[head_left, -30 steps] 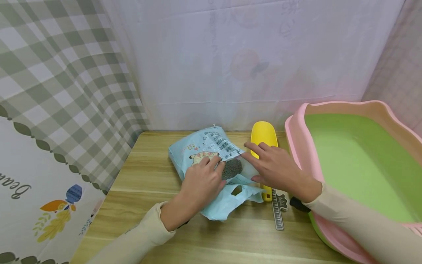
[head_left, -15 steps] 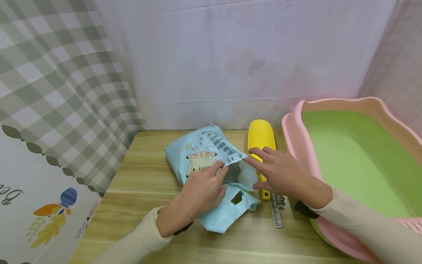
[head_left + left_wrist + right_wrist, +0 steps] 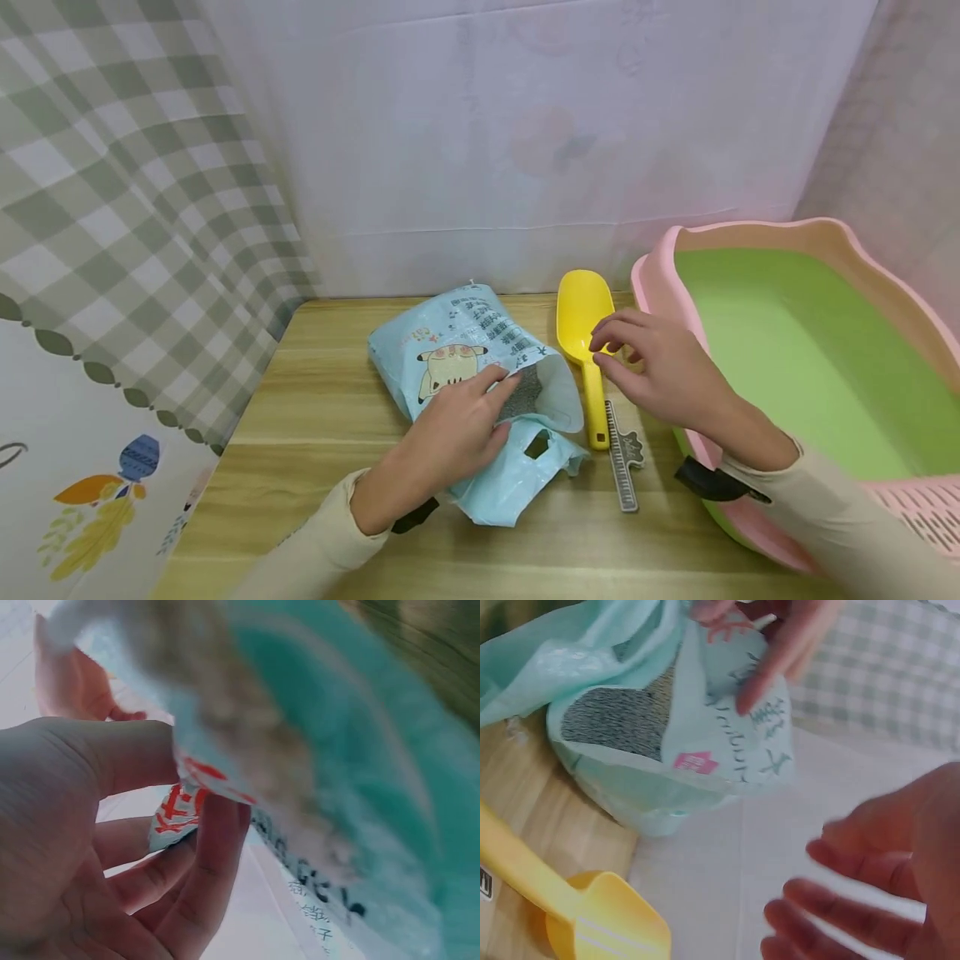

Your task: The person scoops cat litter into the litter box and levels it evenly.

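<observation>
A light-blue plastic bag (image 3: pixel 408 342) printed with a cartoon animal lies on the wooden table, its torn mouth facing me. Grey granules (image 3: pixel 522 392) show inside. My left hand (image 3: pixel 453 433) pinches the upper edge of the mouth between thumb and fingers; the left wrist view shows the thumb (image 3: pixel 135 754) pressed on the film. The right hand (image 3: pixel 667 371) hovers apart from the bag with loosely bent fingers and nothing in them. Beneath and beside it lies a yellow scoop (image 3: pixel 581 308), its handle toward me.
On the right stands a large litter box with a pink rim (image 3: pixel 660 279) and green base (image 3: pixel 795 350). A grey toothed strip (image 3: pixel 624 475) with a dark, ear-shaped tab lies by the scoop's handle. White cloth (image 3: pixel 420 150) hangs behind; checked cloth (image 3: pixel 150 158) hangs at left.
My right hand has let go of the bag's edge and drawn back to the right, its fingers bending. The left hand keeps its hold, and the bag's mouth looks wider.
</observation>
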`<state>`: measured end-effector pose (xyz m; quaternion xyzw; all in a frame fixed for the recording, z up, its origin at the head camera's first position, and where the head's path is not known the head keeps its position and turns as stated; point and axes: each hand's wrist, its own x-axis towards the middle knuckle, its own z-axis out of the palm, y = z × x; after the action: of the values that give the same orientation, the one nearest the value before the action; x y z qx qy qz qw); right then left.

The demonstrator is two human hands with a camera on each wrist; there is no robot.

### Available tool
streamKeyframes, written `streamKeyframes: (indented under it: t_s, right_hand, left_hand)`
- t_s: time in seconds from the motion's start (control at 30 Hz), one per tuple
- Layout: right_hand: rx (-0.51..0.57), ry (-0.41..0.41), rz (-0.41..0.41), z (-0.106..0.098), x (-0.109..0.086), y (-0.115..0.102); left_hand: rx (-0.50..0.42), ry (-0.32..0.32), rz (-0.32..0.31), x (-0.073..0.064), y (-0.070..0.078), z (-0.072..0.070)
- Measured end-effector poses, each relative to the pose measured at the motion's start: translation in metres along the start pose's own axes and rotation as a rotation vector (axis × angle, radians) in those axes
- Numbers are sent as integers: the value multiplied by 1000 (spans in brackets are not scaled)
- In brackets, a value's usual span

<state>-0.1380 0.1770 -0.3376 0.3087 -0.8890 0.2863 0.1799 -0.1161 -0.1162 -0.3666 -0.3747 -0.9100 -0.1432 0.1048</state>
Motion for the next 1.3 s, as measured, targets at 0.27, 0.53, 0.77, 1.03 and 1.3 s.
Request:
streamKeyframes:
  t_s: [0.27,0.53,0.77,1.03,1.3]
  right_hand:
    - [10,38,299,12,-10,-10]
    - [-78,137,378,49,-21,-17]
    - [-115,115,488,78,-33,-2]
    - [-137,73,562,99,-41,16]
    - [-77,51,623,107,-43,26]
  left_hand:
    - [-15,-9,-13,1,0,-3]
    - [-21,9,-13,0,-1,-5]
    - [-23,35,-14,-2,-1,-5]
    - [-30,36,-22,-2,-1,-4]
    - [-36,40,-31,-3,-1,-3]
